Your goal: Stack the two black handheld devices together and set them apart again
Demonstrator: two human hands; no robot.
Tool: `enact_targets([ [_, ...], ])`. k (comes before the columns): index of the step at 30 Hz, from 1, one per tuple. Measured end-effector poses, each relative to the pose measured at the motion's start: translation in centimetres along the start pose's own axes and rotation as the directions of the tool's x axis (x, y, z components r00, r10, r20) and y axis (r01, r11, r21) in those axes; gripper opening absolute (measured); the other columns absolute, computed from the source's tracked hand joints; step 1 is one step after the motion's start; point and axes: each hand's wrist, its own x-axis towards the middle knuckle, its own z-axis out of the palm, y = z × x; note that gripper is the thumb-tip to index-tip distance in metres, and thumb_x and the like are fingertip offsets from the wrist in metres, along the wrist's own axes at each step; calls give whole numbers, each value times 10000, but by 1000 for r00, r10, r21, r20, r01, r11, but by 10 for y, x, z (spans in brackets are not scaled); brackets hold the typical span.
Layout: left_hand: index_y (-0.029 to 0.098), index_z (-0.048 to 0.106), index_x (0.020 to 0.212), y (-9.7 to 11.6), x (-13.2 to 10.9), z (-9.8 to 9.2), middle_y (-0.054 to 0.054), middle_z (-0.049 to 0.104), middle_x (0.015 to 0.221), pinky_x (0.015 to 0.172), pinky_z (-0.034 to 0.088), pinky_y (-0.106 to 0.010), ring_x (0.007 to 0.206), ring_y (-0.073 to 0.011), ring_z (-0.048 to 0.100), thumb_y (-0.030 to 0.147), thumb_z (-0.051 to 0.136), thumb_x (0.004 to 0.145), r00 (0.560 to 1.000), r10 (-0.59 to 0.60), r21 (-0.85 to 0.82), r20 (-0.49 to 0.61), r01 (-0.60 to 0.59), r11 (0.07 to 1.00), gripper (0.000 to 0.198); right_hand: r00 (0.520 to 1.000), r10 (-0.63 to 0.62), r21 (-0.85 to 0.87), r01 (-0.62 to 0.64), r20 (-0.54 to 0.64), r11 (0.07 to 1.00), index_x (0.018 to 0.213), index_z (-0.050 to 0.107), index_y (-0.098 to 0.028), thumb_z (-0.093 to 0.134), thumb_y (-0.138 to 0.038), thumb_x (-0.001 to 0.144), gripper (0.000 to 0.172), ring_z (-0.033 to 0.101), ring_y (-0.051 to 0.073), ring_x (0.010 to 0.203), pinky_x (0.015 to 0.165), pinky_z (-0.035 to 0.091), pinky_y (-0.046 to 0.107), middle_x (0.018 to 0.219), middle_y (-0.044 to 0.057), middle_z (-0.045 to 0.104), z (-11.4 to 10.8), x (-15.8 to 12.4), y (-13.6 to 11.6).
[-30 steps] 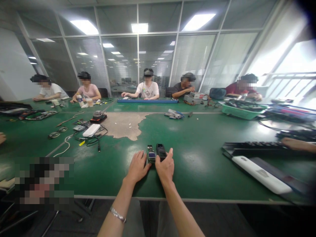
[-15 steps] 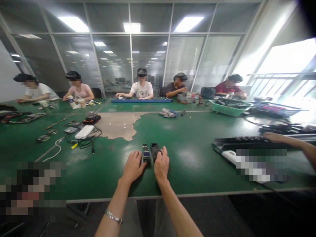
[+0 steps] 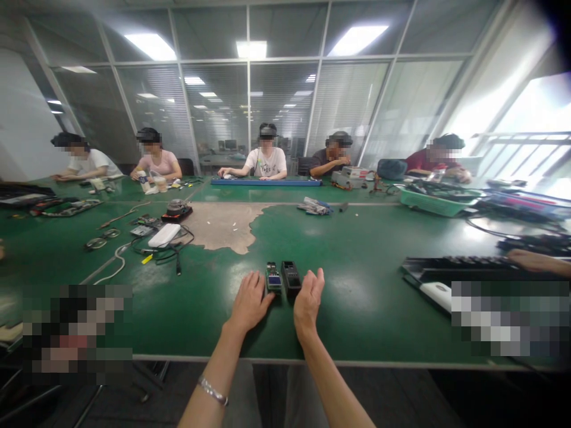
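A small green circuit board with a display point(image 3: 273, 279) lies on the green table in front of me. Beside it, to the right, is a black plastic housing point(image 3: 291, 277) with cut-outs near its top. My left hand point(image 3: 250, 302) rests on the table left of the board, fingers stretched out and thumb at the board's near end. Just right of the housing stands my right hand point(image 3: 308, 302) on its edge, fingers extended and holding nothing. Whether its palm side touches the housing, I cannot tell.
A white box-shaped device point(image 3: 165, 236) with black cables lies at left. On the right, another person's hand point(image 3: 533, 260) is by a long black part point(image 3: 464, 267). Farther back are a green basket point(image 3: 439, 203) and a bundle of small parts point(image 3: 314, 206). Several people sit opposite.
My right hand has come off the black housing and moved slightly right, its fingers now apart from it. My left hand stays by the board. The whole view has shifted a little.
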Motion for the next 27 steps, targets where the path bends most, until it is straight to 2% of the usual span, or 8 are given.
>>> enact_targets([
  [3, 128, 468, 1462, 2, -1, -3, -185, 447, 1548, 1225, 261, -512, 1478, -350, 347, 485, 464, 1018, 1000, 16, 14, 0, -16, 1000, 570, 997, 52, 16, -53, 56, 998, 1551, 315, -91, 342, -631, 964, 799, 512, 291, 1347, 1119, 384, 427, 1472, 212, 511, -6, 8, 0],
  [6, 135, 473, 1452, 3, -2, -5, -182, 470, 1528, 1220, 273, -516, 1459, -344, 379, 471, 485, 1013, 999, 34, 18, -3, -34, 999, 553, 988, 31, -3, -31, 150, 1000, 1499, 419, -100, 464, -652, 907, 811, 617, 296, 1208, 1054, 453, 429, 1373, 202, 600, -15, 16, 3],
  [7, 135, 471, 1452, 3, -2, -5, -184, 474, 1524, 1218, 279, -519, 1454, -342, 387, 468, 489, 1012, 999, 36, 16, -7, -36, 999, 551, 976, -7, -57, 20, 217, 998, 1508, 403, -95, 515, -649, 881, 844, 628, 299, 1185, 1044, 463, 437, 1336, 201, 623, -18, 17, 5],
  [10, 144, 465, 1450, 2, -2, -3, -187, 480, 1518, 1205, 302, -532, 1443, -338, 405, 462, 475, 1020, 999, 29, 12, -28, -29, 1000, 535, 930, -174, -232, 256, 323, 939, 1546, 331, -90, 628, -599, 814, 940, 604, 326, 1204, 1064, 446, 489, 1340, 199, 617, -23, 15, 13],
  [12, 154, 465, 1445, 1, -2, -1, -184, 486, 1515, 1196, 314, -544, 1438, -340, 413, 460, 453, 1030, 999, 26, 16, -43, -25, 1000, 517, 909, -243, -290, 346, 339, 892, 1567, 276, -78, 606, -550, 839, 928, 583, 338, 1232, 1075, 435, 510, 1347, 203, 610, -23, 11, 17],
  [14, 159, 466, 1440, 0, -2, 1, -182, 488, 1512, 1190, 320, -549, 1435, -340, 417, 458, 437, 1036, 998, 30, 22, -52, -29, 999, 503, 901, -269, -325, 381, 342, 865, 1567, 261, -59, 569, -515, 870, 888, 579, 346, 1240, 1071, 439, 513, 1345, 211, 611, -22, 7, 18],
  [22, 158, 477, 1431, 2, -1, -1, -180, 493, 1502, 1188, 326, -524, 1421, -336, 433, 441, 438, 1043, 998, 38, 47, -57, -35, 998, 482, 926, -234, -439, 350, 297, 828, 1564, 262, -60, 497, -463, 929, 788, 633, 355, 1174, 991, 498, 499, 1308, 214, 645, -26, -1, 8],
  [27, 178, 480, 1437, 4, -2, -3, -171, 497, 1497, 1185, 331, -525, 1413, -336, 443, 429, 452, 1042, 998, 44, 48, -52, -41, 998, 469, 908, -301, -453, 408, 290, 793, 1566, 255, -57, 534, -470, 907, 826, 598, 364, 1218, 1013, 486, 513, 1348, 222, 617, -27, -3, 12],
])
